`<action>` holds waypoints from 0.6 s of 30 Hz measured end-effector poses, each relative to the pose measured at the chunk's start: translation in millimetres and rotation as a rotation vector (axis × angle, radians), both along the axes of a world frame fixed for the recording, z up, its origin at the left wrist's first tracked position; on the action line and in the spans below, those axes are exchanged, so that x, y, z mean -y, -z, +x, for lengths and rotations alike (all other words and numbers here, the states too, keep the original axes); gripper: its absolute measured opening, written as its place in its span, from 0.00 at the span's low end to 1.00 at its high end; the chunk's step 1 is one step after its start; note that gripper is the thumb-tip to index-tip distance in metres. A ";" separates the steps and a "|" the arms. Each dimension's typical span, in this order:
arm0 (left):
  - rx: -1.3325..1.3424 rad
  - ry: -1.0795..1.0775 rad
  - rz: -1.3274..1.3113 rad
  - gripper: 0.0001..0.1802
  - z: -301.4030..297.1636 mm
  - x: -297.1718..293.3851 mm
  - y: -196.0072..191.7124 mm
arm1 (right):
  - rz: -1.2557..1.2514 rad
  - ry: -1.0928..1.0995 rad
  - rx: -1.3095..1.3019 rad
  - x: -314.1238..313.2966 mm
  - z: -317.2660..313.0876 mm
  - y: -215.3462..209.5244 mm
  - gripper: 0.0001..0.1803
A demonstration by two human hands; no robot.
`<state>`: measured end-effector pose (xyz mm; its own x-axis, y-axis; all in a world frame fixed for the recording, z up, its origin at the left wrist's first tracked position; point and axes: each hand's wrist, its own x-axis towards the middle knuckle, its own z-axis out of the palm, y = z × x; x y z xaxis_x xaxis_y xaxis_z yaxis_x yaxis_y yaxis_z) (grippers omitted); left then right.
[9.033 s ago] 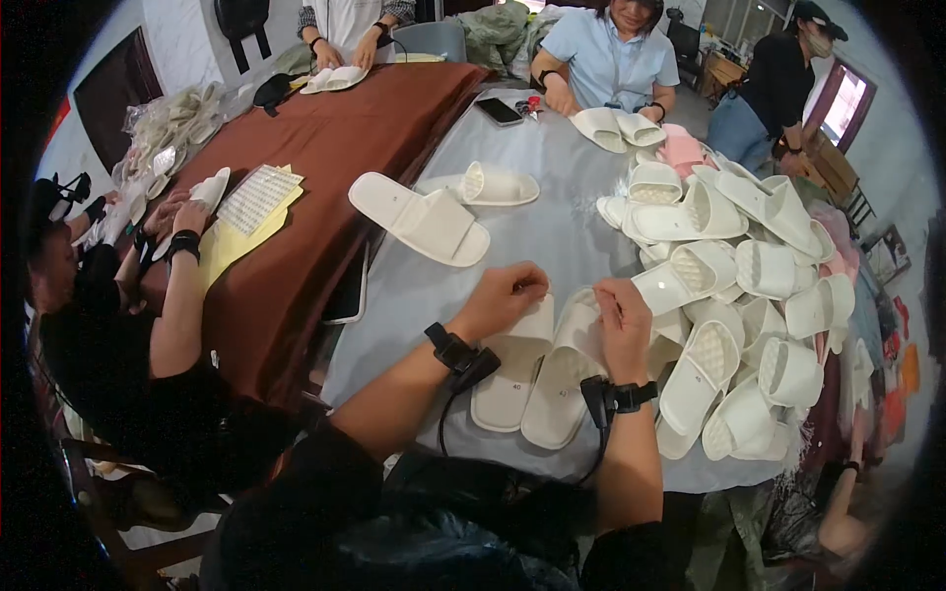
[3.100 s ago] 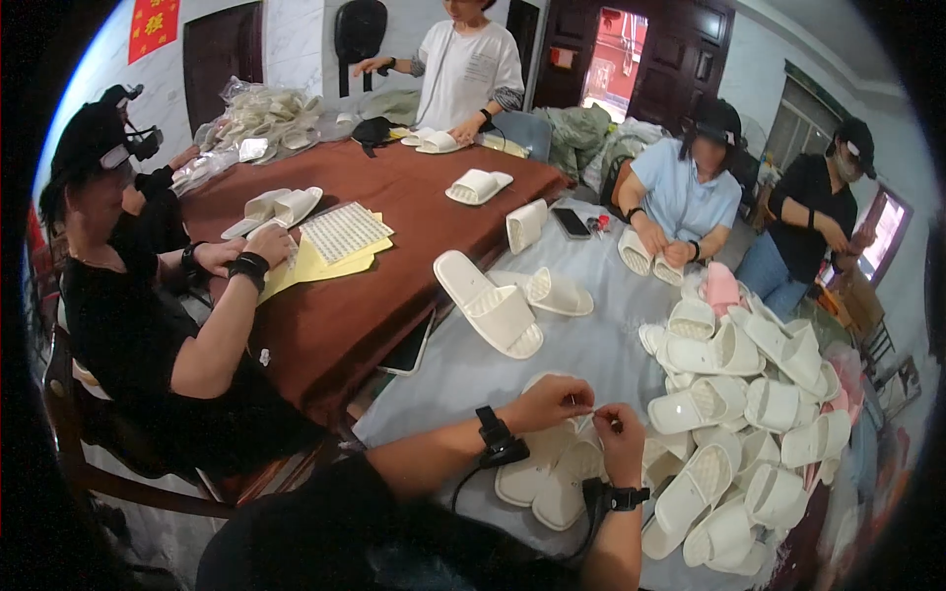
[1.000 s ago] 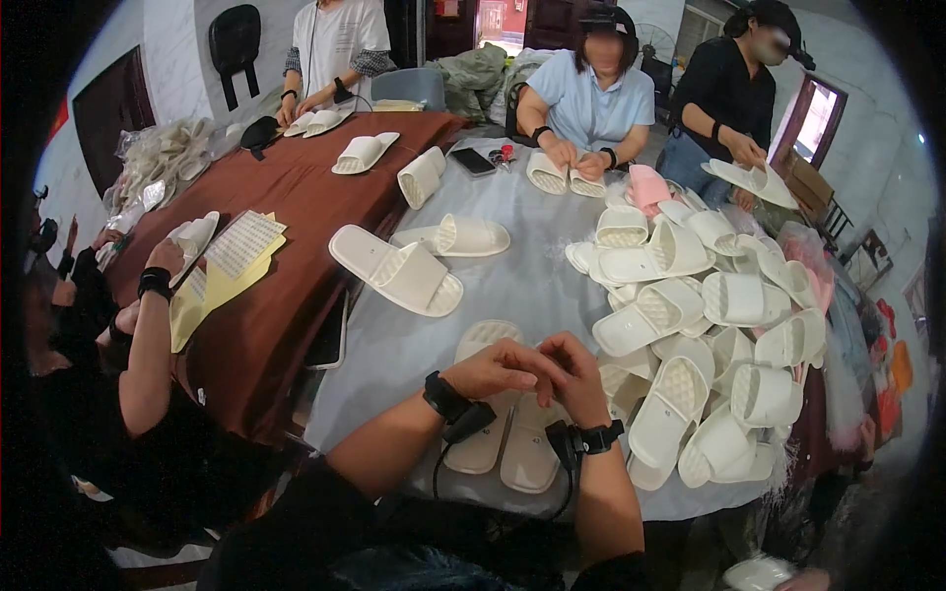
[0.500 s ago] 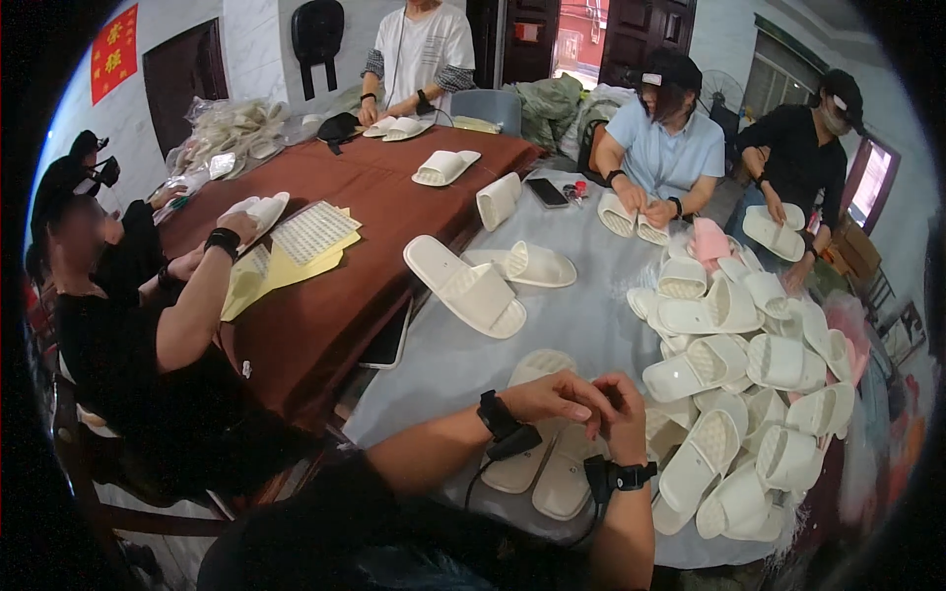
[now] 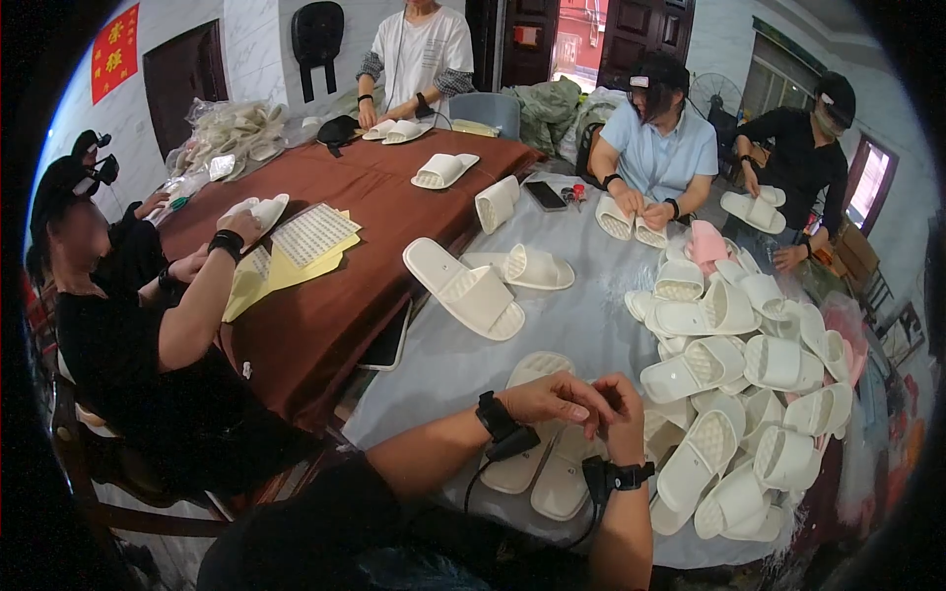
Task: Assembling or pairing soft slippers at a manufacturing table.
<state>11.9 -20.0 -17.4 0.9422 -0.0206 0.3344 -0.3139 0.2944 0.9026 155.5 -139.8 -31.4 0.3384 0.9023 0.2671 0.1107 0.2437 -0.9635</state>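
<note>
Over a pair of cream slippers (image 5: 562, 478) lying side by side on the grey sheet, my two hands meet. My left hand (image 5: 557, 399) has bent fingers whose tips come against the right one. Its fingers curled, my right hand (image 5: 621, 406) faces the left. Anything between the fingertips is too small or hidden to make out. Both wrists wear black bands with cabled devices. Beyond them, a large cream slipper (image 5: 463, 288) partly overlaps a second slipper (image 5: 540, 266). A heap of cream slippers (image 5: 705, 366) rises to the right of my right hand.
Left stands a table with a brown cloth (image 5: 325, 360), bearing yellow sheets (image 5: 325, 246) and a slipper (image 5: 443, 170). A phone (image 5: 545, 195) and an upright slipper (image 5: 498, 204) lie farther off. Several co-workers handle slippers around the tables. A pink slipper (image 5: 707, 244) tops the heap.
At the far right, a co-worker's slippers have shifted left and lower, and that person's other hand has moved up off the heap's edge. My hands stay almost still.
</note>
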 end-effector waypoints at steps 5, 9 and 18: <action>0.005 0.006 -0.025 0.24 0.1 0.3 3.9 | -0.045 0.001 0.017 1.4 -2.7 -5.6 0.04; -0.027 -0.002 -0.010 0.25 -2.3 1.2 1.2 | -0.064 -0.019 -0.039 4.0 -2.4 -10.6 0.05; -0.030 -0.013 -0.002 0.24 -1.4 -1.7 3.8 | -0.039 -0.024 -0.038 0.4 -2.1 -7.3 0.05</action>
